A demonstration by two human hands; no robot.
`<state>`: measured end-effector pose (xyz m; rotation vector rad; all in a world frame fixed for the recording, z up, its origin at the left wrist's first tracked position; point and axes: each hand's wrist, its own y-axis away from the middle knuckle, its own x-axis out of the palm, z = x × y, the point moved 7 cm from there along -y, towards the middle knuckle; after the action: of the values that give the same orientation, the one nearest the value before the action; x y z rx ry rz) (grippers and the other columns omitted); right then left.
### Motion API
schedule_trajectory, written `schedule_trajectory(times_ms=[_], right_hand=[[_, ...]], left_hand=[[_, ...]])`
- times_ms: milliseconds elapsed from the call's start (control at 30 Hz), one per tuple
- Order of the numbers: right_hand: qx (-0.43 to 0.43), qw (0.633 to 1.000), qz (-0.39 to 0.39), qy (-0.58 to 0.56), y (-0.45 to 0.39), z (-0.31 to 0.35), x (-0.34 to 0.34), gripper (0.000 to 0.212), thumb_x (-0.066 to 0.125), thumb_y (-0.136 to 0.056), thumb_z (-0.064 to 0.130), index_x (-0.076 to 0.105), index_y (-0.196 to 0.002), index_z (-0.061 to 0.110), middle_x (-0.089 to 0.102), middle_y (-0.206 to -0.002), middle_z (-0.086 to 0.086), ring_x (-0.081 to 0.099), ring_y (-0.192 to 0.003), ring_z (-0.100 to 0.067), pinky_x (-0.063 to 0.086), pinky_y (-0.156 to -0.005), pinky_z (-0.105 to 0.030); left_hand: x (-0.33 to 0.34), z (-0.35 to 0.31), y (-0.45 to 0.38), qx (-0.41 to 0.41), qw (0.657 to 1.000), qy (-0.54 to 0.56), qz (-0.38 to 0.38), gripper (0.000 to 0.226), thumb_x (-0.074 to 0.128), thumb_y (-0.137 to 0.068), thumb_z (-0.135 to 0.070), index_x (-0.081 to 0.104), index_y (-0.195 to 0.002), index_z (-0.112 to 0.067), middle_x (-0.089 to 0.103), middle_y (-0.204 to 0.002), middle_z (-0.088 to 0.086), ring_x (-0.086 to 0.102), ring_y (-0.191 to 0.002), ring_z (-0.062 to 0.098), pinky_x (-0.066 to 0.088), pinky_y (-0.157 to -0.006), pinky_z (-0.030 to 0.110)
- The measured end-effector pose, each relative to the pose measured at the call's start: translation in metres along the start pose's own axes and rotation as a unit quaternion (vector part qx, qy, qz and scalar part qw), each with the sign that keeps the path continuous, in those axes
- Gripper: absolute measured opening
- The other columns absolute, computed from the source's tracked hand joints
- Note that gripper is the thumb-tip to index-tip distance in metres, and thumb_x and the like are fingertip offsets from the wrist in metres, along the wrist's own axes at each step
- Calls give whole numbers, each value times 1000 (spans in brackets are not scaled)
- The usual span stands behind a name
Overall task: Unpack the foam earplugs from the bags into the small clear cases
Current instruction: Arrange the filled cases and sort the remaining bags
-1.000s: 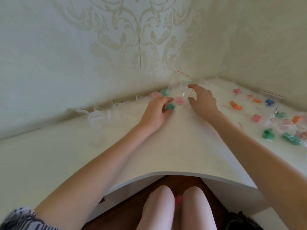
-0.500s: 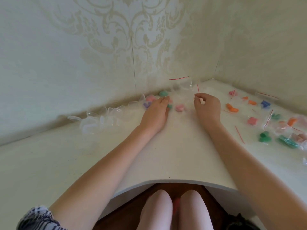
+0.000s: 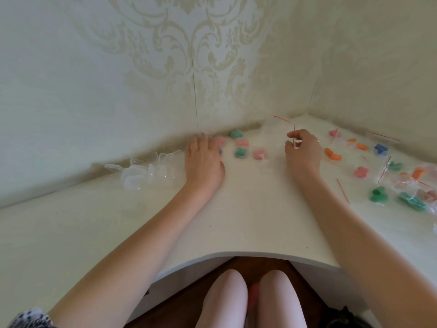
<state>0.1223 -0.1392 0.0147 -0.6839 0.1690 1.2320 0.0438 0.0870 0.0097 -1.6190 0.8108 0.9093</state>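
My left hand [image 3: 204, 162] lies flat on the white desk [image 3: 236, 221], fingers stretched toward the wall and blurred at the tips. Just right of it sit several small clear cases with earplugs inside: pink [image 3: 220, 139], green [image 3: 236, 133], pink [image 3: 241, 142], green [image 3: 240, 152] and pink [image 3: 258, 154]. A blue one [image 3: 220, 150] peeks out from under my fingers. Empty clear cases [image 3: 146, 172] are heaped to the left of that hand. My right hand [image 3: 303, 152] pinches a clear bag [image 3: 294, 138] by its red strip.
Several bags with orange [image 3: 333, 155], blue [image 3: 380, 149], pink [image 3: 361, 172] and green [image 3: 378, 194] earplugs are scattered on the right. An empty bag [image 3: 280, 120] lies in the corner. Patterned walls close the desk at back and right. My knees show below the curved front edge.
My left hand let go of the green case and slid left toward the empty cases. The raised bag came down toward the corner, and my right hand curled onto a red strip.
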Motion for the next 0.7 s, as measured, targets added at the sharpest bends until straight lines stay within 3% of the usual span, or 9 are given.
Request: schedule_trajectory(times_ms=[67, 133, 267, 333, 433, 533, 600, 700], right_hand=[[-9, 1000, 24, 18, 3, 3, 4, 25, 51, -90, 9, 59, -113, 13, 53, -124, -10, 51, -112, -23, 32, -85, -21], [-23, 999, 27, 32, 7, 8, 4, 26, 50, -90, 8, 58, -114, 13, 51, -126, -10, 49, -116, -24, 32, -85, -23], [-38, 998, -16, 47, 10, 12, -11, 28, 48, -88, 7, 58, -113, 15, 50, -129, -6, 47, -117, -27, 35, -91, -32], [-31, 994, -55, 93, 7, 11, -28, 31, 46, -88, 9, 57, -116, 17, 50, -131, -4, 44, -121, -28, 31, -97, -37], [41, 976, -87, 197, 2, -7, -63, 37, 43, -90, 13, 53, -125, 22, 49, -137, -7, 36, -130, -29, 24, -107, -44], [121, 938, -4, 324, 3, -37, -78, 42, 43, -96, 26, 43, -138, 24, 45, -143, -8, 31, -138, -26, 14, -114, -51], [139, 920, 39, 365, 6, -50, -75, 39, 37, -97, 29, 49, -134, 22, 54, -134, -10, 36, -134, -28, 5, -114, -55], [137, 908, 9, 397, 5, -49, -74, 35, 34, -99, 37, 65, -105, 23, 67, -99, -10, 53, -115, -30, 0, -114, -56]], left_hand=[[7, 10, 1, -40, 998, -19, 44, 54, 44, -90, -21, 34, -141, -5, 35, -145, 18, 31, -133, 34, 20, -112, 38], [6, 11, 4, -43, 998, -8, 39, 48, 43, -91, -22, 39, -137, -8, 47, -136, 15, 41, -125, 32, 24, -110, 37], [-12, 6, 8, -13, 999, 31, -32, 25, 50, -85, -11, 61, -107, -13, 65, -104, 10, 56, -105, 31, 29, -105, 38], [-23, 4, 11, 1, 995, 56, -83, 18, 60, -74, -3, 66, -88, -12, 67, -83, 11, 62, -87, 33, 40, -94, 41], [-23, 8, 12, -6, 991, 87, -100, 17, 66, -64, 1, 67, -76, -11, 66, -73, 13, 62, -76, 34, 47, -81, 39], [-20, 11, 10, -22, 993, 76, -91, 15, 61, -69, -2, 65, -82, -6, 65, -81, 16, 59, -84, 37, 44, -83, 42], [-22, 9, 9, -8, 991, 68, -116, 16, 65, -62, -1, 62, -77, -5, 62, -76, 15, 59, -78, 37, 46, -73, 39], [-29, 2, 13, 26, 984, 81, -156, 18, 68, -57, 0, 59, -70, -8, 59, -70, 12, 58, -70, 34, 46, -65, 35]])
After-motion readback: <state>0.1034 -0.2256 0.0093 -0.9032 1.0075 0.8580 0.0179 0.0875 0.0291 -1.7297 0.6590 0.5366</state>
